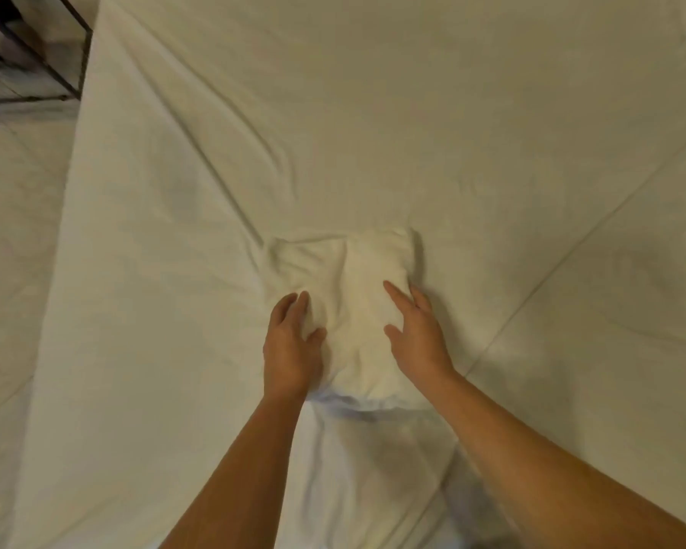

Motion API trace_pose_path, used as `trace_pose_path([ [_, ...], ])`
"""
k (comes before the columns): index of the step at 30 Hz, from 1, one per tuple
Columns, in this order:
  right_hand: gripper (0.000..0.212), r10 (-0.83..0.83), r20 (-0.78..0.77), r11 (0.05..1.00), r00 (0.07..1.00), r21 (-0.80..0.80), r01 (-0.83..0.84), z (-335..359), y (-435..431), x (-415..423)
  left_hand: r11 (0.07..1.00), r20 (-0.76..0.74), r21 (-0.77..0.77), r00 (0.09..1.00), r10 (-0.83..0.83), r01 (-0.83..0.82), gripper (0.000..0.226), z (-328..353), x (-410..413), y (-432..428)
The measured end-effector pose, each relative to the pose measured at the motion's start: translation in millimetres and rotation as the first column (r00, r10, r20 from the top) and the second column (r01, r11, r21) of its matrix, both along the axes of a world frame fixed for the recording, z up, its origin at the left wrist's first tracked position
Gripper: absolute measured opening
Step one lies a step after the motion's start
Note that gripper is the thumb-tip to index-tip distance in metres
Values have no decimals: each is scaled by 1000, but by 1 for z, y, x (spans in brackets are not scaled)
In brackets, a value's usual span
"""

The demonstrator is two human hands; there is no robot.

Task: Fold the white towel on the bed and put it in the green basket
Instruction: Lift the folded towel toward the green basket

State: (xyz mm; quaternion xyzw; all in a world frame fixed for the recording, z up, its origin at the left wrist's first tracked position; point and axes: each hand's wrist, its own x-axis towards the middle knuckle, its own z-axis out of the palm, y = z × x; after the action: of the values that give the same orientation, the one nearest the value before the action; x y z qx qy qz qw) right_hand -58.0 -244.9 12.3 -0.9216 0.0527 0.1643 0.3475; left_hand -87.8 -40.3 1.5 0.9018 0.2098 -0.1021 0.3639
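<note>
The white towel (353, 307) lies folded into a small thick bundle on the white bed sheet (373, 132), near the bed's front edge. My left hand (292, 346) rests on the towel's left side, fingers curled against the cloth. My right hand (418, 334) lies flat on its right side with fingers spread and pointing away from me. Neither hand lifts the towel. The green basket is not in view.
The sheet is creased, with long wrinkles running from the upper left toward the towel. A dark metal rack (28, 61) stands off the bed's left edge at the top left. Pale floor (12, 231) shows along the left.
</note>
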Motion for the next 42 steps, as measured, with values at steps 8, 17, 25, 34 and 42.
trace_pose_path([
  [8,71,101,-126,994,987,-34,-106,84,2,-55,999,-21,-45,999,-31,30,65,83,-67,13],
  [17,71,323,-251,943,913,8,-331,129,14,-111,989,-54,-66,990,129,-132,64,131,-174,20],
  [25,70,585,-225,806,779,56,-589,147,49,-169,918,-41,-23,917,396,-397,64,156,-289,23],
  [34,70,826,-199,546,528,49,-836,165,120,-252,733,-35,-38,734,679,-680,62,179,-420,39],
  [42,70,918,-243,323,315,-8,-946,141,214,-350,591,-89,-35,592,801,-806,61,159,-542,89],
])
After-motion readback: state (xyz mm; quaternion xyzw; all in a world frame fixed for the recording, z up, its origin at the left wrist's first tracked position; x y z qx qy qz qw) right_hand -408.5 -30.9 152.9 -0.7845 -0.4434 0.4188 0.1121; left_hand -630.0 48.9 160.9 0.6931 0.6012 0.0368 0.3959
